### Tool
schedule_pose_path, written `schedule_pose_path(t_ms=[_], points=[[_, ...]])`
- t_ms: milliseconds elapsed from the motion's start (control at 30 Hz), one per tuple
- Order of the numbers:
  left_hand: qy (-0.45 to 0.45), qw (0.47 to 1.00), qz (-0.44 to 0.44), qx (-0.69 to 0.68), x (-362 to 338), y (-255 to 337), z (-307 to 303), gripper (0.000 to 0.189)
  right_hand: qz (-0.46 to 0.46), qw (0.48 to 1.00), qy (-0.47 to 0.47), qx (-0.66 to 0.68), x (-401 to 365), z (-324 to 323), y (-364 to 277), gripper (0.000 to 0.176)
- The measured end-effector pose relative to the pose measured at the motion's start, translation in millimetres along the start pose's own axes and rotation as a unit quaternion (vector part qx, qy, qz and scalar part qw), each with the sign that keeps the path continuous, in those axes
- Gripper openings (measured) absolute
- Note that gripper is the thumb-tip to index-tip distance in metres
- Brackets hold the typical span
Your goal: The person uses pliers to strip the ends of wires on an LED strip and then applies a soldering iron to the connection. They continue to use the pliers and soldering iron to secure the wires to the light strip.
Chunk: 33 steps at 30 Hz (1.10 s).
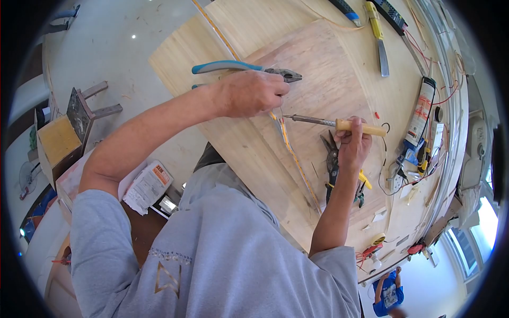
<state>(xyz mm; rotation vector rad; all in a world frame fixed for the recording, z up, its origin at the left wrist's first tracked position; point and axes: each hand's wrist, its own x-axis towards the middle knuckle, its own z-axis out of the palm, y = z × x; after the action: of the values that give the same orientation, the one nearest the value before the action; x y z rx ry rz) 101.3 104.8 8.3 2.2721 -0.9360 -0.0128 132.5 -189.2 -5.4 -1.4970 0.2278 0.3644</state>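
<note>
At 9 o'clock, a dark-topped stool [80,114] stands on smooth, pale floor [122,32], clear of the bench's [175,55] straight wooden edge. At 12 o'clock, the left hand [254,94] is held over the strip [287,139], its fingers curled closed; whatever is pinched is hidden. The pliers [283,74], steel-nosed with blue-grey handles, are partly covered by this hand; whether they are gripped cannot be told. The thin, orange-and-white strip is laid from 11 o'clock towards 5, partly hidden under the left hand. The iron [342,125] is gripped by its round wooden handle in the fingers of the right hand [354,143], its metal tip near the strip. Bare, grained wood is left open at 1 o'clock, before the flat-bladed scraper [379,45]. Snips [332,159] lie at 3 o'clock, partly masked by the right forearm. The tube [421,112] lies at 2 o'clock, near tangled wires.
</note>
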Motion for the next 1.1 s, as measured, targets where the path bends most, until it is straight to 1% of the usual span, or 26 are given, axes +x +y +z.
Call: schedule_pose_path(t_ms=[233,633,1033,1100], points=[[0.004,1.0,0.005,-0.006,-0.9,-0.1,0.3,0.015,-0.002,1.0,0.001,0.029,1.1,-2.0,2.8,0.026],[0.009,1.0,0.0,0.0,-2.7,0.6,2.1,0.014,-0.008,0.999,0.003,0.03,1.0,-1.8,3.0,0.025],[0.01,1.0,0.001,0.004,-2.5,0.2,2.7,0.015,0.002,1.0,0.004,-0.006,0.0,1.4,-0.3,0.027],[0.014,1.0,0.003,0.003,-2.5,0.7,2.6,0.015,0.006,1.0,0.003,-0.006,-0.8,3.2,-2.9,0.025]])
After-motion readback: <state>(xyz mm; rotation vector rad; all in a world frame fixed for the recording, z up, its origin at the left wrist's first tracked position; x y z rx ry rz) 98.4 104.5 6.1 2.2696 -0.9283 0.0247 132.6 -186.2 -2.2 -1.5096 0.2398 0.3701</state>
